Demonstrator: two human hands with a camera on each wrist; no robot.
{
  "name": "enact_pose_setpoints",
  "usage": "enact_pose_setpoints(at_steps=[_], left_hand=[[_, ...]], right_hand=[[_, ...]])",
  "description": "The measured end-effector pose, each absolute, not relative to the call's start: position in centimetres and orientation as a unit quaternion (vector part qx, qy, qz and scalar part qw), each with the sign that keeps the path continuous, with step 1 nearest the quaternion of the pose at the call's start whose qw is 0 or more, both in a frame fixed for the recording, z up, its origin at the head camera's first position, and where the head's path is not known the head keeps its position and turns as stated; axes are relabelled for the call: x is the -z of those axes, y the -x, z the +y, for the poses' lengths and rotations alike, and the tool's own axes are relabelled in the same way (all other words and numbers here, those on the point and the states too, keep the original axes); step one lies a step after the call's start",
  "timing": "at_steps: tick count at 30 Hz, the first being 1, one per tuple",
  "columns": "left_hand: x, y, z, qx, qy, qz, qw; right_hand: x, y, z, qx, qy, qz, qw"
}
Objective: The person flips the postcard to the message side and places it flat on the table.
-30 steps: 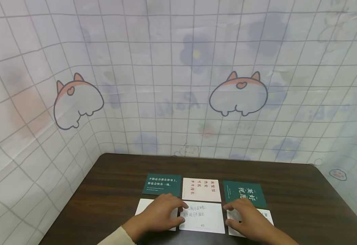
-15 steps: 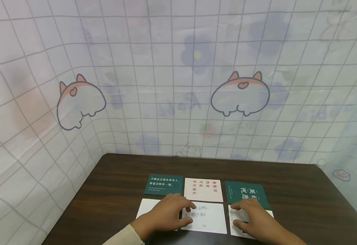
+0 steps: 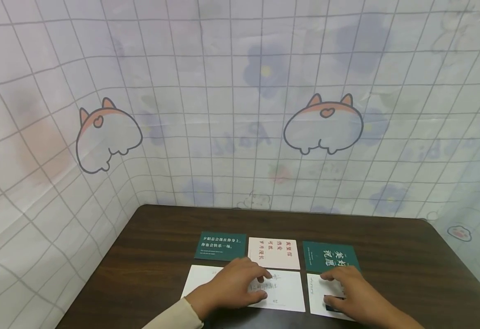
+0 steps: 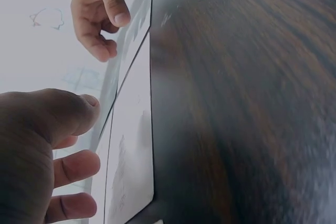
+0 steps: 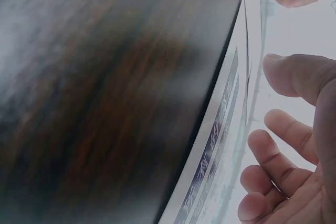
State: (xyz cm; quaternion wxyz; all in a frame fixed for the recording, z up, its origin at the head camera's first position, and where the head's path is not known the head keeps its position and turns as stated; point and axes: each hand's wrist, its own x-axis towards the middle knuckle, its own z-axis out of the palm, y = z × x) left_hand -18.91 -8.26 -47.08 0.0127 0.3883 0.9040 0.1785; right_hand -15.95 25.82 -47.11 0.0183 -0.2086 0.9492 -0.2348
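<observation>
The left hand (image 3: 235,284) is hovering over the white rectangular near-middle card (image 3: 290,292), the right hand (image 3: 354,292) over the white rectangular near-right card (image 3: 316,298), both grasping nothing.

Soft, even light fills the gridded backdrop (image 3: 215,105) above a dim wood counter (image 3: 408,265). In both wrist views, the counter's grain smears under patches of pale glare, while the hazy background washes out nearly white.
</observation>
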Motion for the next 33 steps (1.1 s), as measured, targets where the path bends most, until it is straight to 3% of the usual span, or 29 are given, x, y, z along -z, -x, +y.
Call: enact_pose_setpoints(at_steps=[8,22,33], left_hand=[[47.1,19.0,-7.5,-0.172,-0.402,0.899,0.008],[46.9,19.1,-5.8,-0.172,-0.398,0.901,0.032],[47.1,19.3,-5.0,-0.162,-0.411,0.897,0.004]], right_hand=[[47.0,15.9,26.5,0.245,0.182,0.951,0.044],[47.2,15.8,28.2,0.220,0.196,0.956,0.021],[46.9,15.8,28.9,0.213,0.161,0.963,0.045]])
